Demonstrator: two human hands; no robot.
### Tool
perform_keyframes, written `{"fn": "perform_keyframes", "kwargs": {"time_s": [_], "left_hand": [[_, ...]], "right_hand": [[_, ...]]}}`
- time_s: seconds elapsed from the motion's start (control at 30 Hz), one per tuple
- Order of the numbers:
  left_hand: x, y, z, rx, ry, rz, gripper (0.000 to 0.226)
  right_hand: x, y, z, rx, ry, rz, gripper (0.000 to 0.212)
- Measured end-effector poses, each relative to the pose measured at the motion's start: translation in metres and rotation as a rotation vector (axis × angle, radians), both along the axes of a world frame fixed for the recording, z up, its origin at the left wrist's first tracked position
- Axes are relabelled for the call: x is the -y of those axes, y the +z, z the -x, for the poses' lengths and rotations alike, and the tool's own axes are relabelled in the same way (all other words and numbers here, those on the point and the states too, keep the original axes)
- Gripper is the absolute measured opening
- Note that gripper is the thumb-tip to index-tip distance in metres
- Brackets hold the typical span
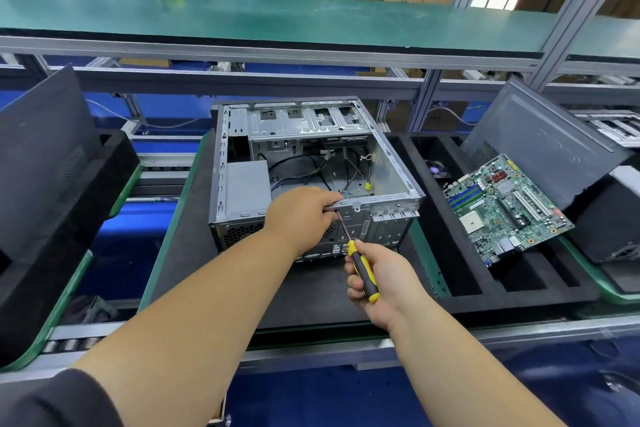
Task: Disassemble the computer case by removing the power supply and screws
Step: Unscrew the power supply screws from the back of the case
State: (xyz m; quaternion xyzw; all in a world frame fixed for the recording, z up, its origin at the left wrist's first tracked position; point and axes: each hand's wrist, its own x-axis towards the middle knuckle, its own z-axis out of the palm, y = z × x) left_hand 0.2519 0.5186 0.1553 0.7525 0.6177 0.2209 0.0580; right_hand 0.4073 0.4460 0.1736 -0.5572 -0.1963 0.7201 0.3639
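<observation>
- On the black foam pad (194, 253) in front of us lies the computer case (391, 163), its open side facing up and its rear panel turned toward us.
- Inside the case, at the near left corner, we see the grey power supply (247, 184) sitting against the rear wall, with black and coloured cables (311, 166) running from it across the case floor.
- Our left hand (301, 215) rests on the top edge of the rear panel, fingers curled over the metal rim and clamped on it, just right of the power supply.
- Our right hand (377, 274) is wrapped tightly around the yellow and black handle of 1 screwdriver (360, 267).
- The screwdriver shaft slants up and to the left, and its tip meets the rear panel just under the fingers of the left hand; the screw itself is too small for us to make out.
- To the right, a green circuit board (502, 208) leans tilted in a slotted black foam tray (467, 284), well apart from the case.
- Behind the circuit board a dark grey side panel (540, 135) leans at an angle.
- At the far left another dark panel (45, 135) stands tilted on its own foam.
- Above everything runs a green shelf (277, 14).
</observation>
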Motion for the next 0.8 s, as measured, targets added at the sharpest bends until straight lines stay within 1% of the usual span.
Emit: {"fn": "perform_keyframes", "kwargs": {"time_s": [0.27,0.37,0.47,0.57,0.63,0.7,0.8], "left_hand": [[-0.005,0.000,-0.002,-0.039,-0.034,-0.003,0.019],[-0.010,0.001,-0.005,-0.032,-0.031,-0.012,0.015],[-0.018,0.003,-0.010,-0.017,-0.039,0.003,0.014],[-0.025,0.005,-0.015,-0.029,-0.048,0.002,0.007],[-0.029,0.006,-0.016,-0.045,-0.044,0.003,0.008],[-0.031,0.006,-0.017,-0.051,-0.038,0.021,0.007],[-0.032,0.009,-0.019,-0.023,-0.029,0.080,0.010]], "right_hand": [[-0.008,0.001,0.000,-0.008,-0.006,0.012,0.028],[-0.014,0.000,0.000,0.019,-0.015,-0.005,0.028],[-0.022,-0.001,-0.005,0.071,-0.022,-0.027,0.028],[-0.031,0.000,-0.010,0.148,-0.039,-0.036,0.026],[-0.037,0.001,-0.012,0.249,-0.038,-0.060,0.023],[-0.041,0.001,-0.014,0.342,-0.021,-0.087,0.026],[-0.044,0.002,-0.016,0.331,-0.006,-0.061,0.026]]}}
